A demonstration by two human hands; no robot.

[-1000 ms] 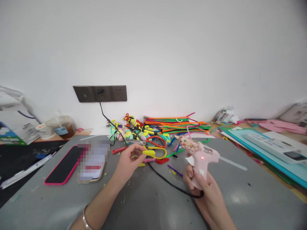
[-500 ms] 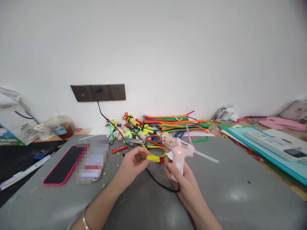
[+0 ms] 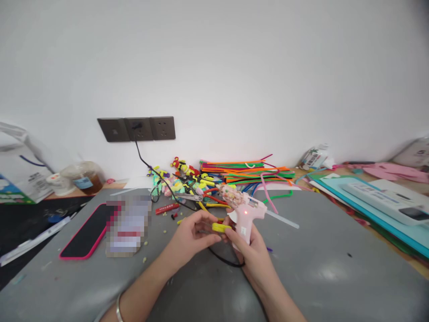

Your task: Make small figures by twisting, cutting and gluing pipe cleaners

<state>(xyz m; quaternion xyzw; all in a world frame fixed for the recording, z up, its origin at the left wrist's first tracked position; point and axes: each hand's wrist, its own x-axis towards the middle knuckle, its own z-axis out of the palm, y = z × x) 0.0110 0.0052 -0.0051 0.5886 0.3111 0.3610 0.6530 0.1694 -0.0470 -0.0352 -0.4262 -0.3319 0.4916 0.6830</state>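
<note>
My right hand (image 3: 256, 252) is closed around the handle of a pink glue gun (image 3: 244, 219), whose red light is lit. A clear glue stick (image 3: 283, 219) sticks out of its back end. A short, folded yellow pipe cleaner piece (image 3: 220, 227) sits between my two hands. My left hand (image 3: 192, 235) curls its fingers at the left end of the piece, with the thumb a little below. The tip of my right thumb touches the piece's right end. Behind the hands, scissors (image 3: 189, 197) lie partly hidden on the grey table.
A black cord (image 3: 144, 161) runs from the wall socket (image 3: 137, 129) across the table. Bundled pipe cleaners (image 3: 248, 172) and small colourful figures (image 3: 184, 167) lie by the wall. Two phones, one black with a pink case (image 3: 89, 232), lie left. Turquoise folders (image 3: 362, 201) are at the right.
My left hand has moved right and slightly down with the yellow piece, up to my right thumb. The glue gun has shifted slightly left. My left thumb and index finger are farther apart.
</note>
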